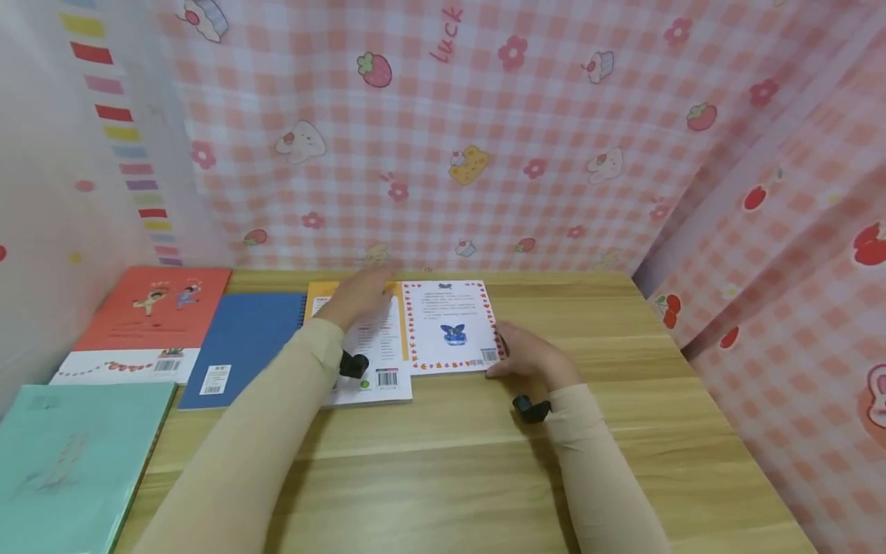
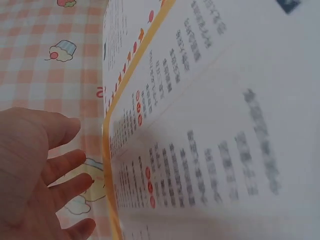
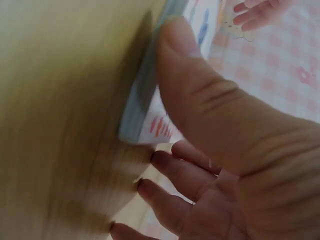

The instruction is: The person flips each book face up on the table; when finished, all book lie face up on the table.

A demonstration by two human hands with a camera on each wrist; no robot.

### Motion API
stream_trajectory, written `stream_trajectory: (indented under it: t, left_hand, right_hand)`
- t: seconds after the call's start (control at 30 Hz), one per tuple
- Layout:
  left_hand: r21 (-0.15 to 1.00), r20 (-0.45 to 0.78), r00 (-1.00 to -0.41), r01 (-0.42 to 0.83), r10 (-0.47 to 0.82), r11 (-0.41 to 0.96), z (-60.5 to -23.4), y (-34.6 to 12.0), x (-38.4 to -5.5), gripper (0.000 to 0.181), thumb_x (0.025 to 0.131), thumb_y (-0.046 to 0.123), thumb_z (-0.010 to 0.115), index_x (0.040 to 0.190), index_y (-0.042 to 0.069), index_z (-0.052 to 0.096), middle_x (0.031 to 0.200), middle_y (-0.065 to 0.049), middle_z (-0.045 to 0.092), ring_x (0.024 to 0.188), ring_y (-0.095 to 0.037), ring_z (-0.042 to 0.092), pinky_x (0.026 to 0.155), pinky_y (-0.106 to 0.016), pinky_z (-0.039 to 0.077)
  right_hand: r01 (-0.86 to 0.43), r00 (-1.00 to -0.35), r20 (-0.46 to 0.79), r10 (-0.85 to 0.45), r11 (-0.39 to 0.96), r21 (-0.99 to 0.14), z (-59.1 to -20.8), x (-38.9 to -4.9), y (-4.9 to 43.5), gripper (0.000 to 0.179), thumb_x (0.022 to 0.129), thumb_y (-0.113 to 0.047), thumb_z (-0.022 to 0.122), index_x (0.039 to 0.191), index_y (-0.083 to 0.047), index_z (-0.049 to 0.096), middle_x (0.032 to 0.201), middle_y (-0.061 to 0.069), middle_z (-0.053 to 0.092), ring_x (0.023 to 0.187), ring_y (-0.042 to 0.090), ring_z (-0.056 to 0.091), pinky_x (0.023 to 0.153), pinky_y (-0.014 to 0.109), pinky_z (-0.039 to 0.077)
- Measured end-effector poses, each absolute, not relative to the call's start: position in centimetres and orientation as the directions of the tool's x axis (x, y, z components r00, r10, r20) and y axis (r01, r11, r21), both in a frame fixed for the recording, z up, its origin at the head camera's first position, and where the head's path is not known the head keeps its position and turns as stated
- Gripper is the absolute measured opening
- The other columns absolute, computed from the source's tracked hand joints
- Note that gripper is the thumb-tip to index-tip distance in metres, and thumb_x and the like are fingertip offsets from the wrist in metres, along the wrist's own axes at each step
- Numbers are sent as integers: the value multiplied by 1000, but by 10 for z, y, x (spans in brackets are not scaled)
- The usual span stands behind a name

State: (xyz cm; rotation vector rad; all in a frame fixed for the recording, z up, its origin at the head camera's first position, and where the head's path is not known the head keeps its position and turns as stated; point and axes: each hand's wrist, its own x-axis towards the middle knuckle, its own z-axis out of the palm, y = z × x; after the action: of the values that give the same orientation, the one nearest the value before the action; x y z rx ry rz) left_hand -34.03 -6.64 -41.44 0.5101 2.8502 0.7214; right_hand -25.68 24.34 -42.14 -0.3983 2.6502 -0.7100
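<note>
**A:** Head view first. The white book (image 1: 450, 327) lies flat on the wooden table (image 1: 415, 477), its left side right up by the orange-edged book (image 1: 374, 338) (can't tell if they overlap a bit). Right hand (image 1: 536, 358) is at its near right corner. And the left hand (image 1: 360, 296)?

**B:** Over the far part of the orange-edged one. Left wrist view makes it clearer: fingers loose and spread, nothing in them, and I can't see any contact with the book.

**A:** Okay, right wrist view then. Is that a grip?

**B:** Don't think so. Thumb's against the near edge, fingers reach out past the corner, not wrapped round the book. Bit blurry though.

**A:** So what's the trick to squaring it up?

**B:** IMO small nudges, thumb on the near edge and fingers along the right side, so it doesn't twist. Keep it low, or it could ride up on its neighbour. I'd rest flat left fingers on that one to steady it.
</note>
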Motion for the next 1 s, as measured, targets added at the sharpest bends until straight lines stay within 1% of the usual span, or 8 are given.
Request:
stream_trajectory:
  t: [0.17,0.27,0.37,0.5,0.63,0.77,0.87,1.0]
  left_hand:
    - [496,-70,-932,277,356,823,-422,-63,-350,56,106,20,51,159,13,33,162,-11,34,150,-35,27,120,-62,16]
    - [479,-80,-932,274,353,834,-424,-62,-353,54,106,20,51,157,12,36,160,-13,38,149,-36,30,119,-66,14]
    - [467,-102,-929,270,354,842,-424,-61,-355,49,105,21,51,152,9,43,155,-15,44,145,-38,35,117,-68,16]
    - [433,-132,-924,271,358,860,-421,-59,-356,40,105,23,50,139,3,53,143,-19,53,136,-40,45,114,-67,23]
    - [390,-145,-925,272,351,879,-417,-55,-359,38,103,22,51,133,0,58,139,-21,55,131,-41,48,111,-67,28]
    - [343,-164,-928,264,334,902,-417,-48,-361,43,103,23,54,140,1,55,150,-21,47,139,-44,40,111,-69,28]
    - [297,-169,-930,268,327,916,-421,-38,-364,45,103,23,56,143,1,53,157,-19,38,144,-46,33,110,-68,31]
    - [277,-145,-944,249,296,928,-428,-26,-368,50,103,19,57,147,0,47,160,-19,33,146,-46,30,109,-67,33]
  right_hand:
    - [-186,-899,-280,-336,874,-449,-422,-259,243,96,84,-17,85,156,6,27,156,24,39,143,39,38,120,50,28]
    - [-208,-893,-296,-339,894,-398,-422,-261,242,95,85,-18,85,156,7,27,157,24,37,144,38,36,120,50,28]
    - [-232,-884,-313,-346,908,-349,-420,-262,241,95,85,-19,84,156,8,27,158,23,35,145,37,35,120,48,29]
    - [-252,-883,-314,-349,917,-310,-419,-262,239,95,85,-18,85,156,7,27,161,22,30,148,36,32,120,48,28]
    - [-244,-893,-307,-329,928,-283,-417,-261,237,96,84,-16,85,156,7,26,164,23,22,150,38,25,121,49,25]
    - [-257,-901,-291,-322,936,-241,-419,-260,237,97,81,-17,86,155,8,28,163,25,23,149,40,26,121,49,26]
    - [-266,-902,-290,-319,941,-210,-423,-260,238,99,81,-18,87,154,11,27,161,28,25,148,41,29,120,48,27]
    - [-240,-910,-299,-288,952,-187,-426,-259,240,93,83,-21,86,151,14,32,159,30,26,142,42,39,116,49,35]
